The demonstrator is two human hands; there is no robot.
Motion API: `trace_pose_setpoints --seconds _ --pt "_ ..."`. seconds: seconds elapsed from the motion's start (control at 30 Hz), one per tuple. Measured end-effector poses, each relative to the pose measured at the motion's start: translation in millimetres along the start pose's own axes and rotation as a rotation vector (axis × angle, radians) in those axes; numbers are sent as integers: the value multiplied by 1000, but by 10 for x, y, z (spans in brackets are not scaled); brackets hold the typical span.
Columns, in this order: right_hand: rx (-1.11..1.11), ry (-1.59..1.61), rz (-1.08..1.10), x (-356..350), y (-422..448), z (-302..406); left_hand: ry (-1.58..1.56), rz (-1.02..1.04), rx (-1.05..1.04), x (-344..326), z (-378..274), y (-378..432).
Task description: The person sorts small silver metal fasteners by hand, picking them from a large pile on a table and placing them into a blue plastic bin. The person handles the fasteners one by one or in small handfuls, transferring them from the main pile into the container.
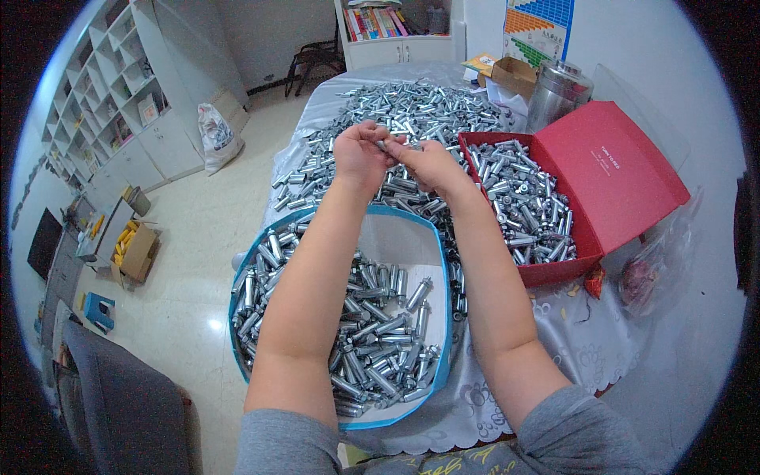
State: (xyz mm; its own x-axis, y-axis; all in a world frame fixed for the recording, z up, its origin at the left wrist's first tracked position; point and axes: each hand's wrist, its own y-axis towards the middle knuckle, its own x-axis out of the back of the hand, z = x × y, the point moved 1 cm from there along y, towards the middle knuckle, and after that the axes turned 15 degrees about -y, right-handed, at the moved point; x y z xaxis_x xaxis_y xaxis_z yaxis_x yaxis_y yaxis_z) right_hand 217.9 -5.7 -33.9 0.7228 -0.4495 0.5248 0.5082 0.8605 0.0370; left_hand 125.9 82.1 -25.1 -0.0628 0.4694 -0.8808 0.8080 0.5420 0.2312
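My left hand (365, 153) and my right hand (430, 164) meet above the far part of the table, fingertips together around a small metal fastener part (383, 144), mostly covered by the fingers. Beneath and beyond them spreads a large pile of loose metal sleeves and bolts (409, 107). Nearer to me, under my forearms, stands a blue-rimmed box (444, 255) holding many expansion anchor bolts (380, 326). On the right, a red cardboard box (561, 274) with its lid open contains more metal bolts and sleeves (522, 196).
A metal canister (558, 92) and a small open carton (513, 74) stand at the back right. A clear plastic bag (647, 282) and a small red wrapper (594, 281) lie right of the red box. A patterned tablecloth (475, 409) covers the table. A grey chair (124, 398) stands at lower left.
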Motion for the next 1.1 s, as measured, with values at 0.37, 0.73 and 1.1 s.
trace_pose_setpoints --seconds 0.37,0.73,1.1 --pt "227 -63 -530 78 113 -81 1095 17 -356 45 265 35" --pt "181 81 -428 121 -62 100 332 -97 208 28 251 41" --pt "375 104 -646 326 -343 410 518 -340 78 -2 84 -54"
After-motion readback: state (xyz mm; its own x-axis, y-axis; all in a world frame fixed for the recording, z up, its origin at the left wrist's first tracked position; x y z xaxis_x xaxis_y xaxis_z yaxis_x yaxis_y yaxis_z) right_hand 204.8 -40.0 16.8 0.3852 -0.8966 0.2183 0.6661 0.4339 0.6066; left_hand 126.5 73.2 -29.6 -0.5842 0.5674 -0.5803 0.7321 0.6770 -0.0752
